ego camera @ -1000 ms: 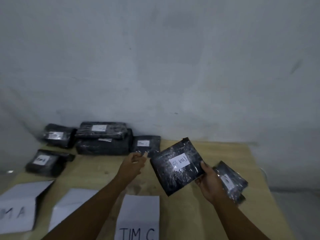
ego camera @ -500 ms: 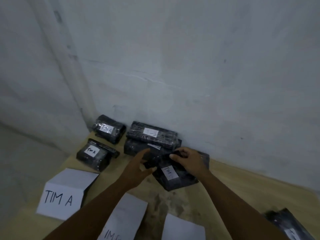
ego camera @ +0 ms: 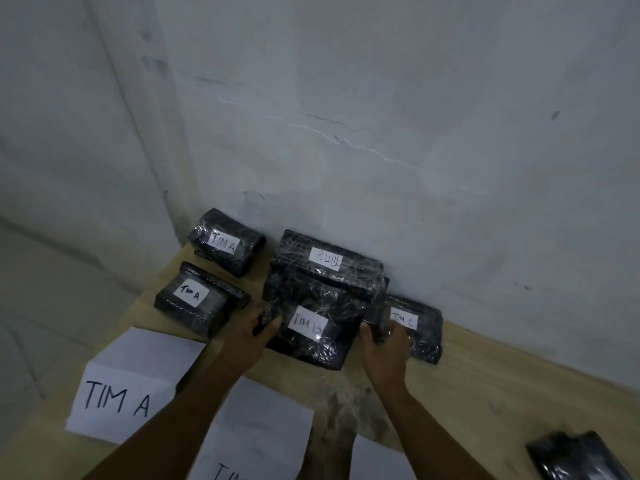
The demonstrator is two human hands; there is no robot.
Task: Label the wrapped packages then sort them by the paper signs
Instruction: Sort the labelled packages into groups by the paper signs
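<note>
Left hand (ego camera: 248, 330) and right hand (ego camera: 385, 345) curl their fingers round the TIM B package (ego camera: 313, 332) on the wooden table (ego camera: 491, 379); a cracked wall (ego camera: 381, 140) stands just beyond the fingertips.

Right hand (ego camera: 384, 344) pinching seemingly the TIM B package (ego camera: 308, 327) edge, paper sign (ego camera: 256, 441) below the grip cropped, black package (ego camera: 578, 459) far right blurred.

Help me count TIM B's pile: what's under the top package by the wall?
Another black package; only its edges show. The TIM B package in the left hand and right hand covers its front; any label is hidden.
</note>
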